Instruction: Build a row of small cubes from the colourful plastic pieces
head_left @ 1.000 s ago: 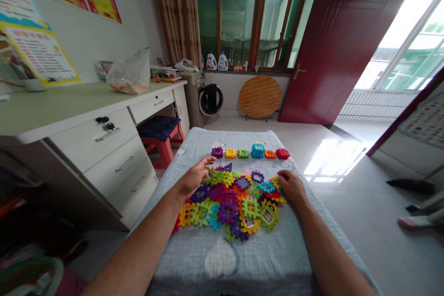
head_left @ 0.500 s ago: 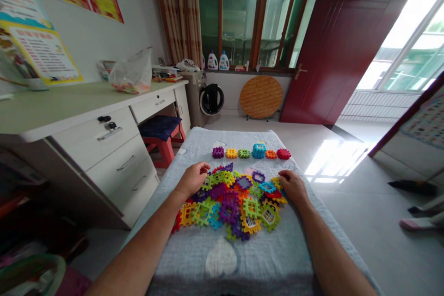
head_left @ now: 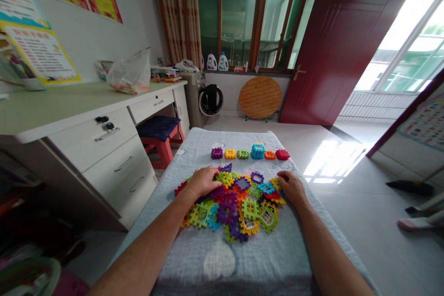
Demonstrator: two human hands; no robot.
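Note:
A heap of colourful plastic building tiles with notched edges lies on the cloth-covered table, among them a purple tile (head_left: 227,208), a green window tile (head_left: 250,208) and a yellow one (head_left: 249,225). My left hand (head_left: 207,180) is over the heap's left part, thumb and fingers apart and touching the tiles near a yellow-green piece (head_left: 225,178). At the heap's right edge rests my right hand (head_left: 291,186), fingers loosely bent beside a yellow tile (head_left: 274,183), with nothing visibly gripped. Its fingertips are partly hidden.
Behind the heap stands a row of small tile stacks: purple (head_left: 217,153), yellow (head_left: 230,153), green (head_left: 243,154), a taller blue one (head_left: 257,151), orange (head_left: 269,155) and red (head_left: 282,154). A desk (head_left: 79,101) and a red stool (head_left: 163,136) are to the left.
My left hand has moved right, from the heap's left edge to over its tiles. The right hand has stayed nearly still.

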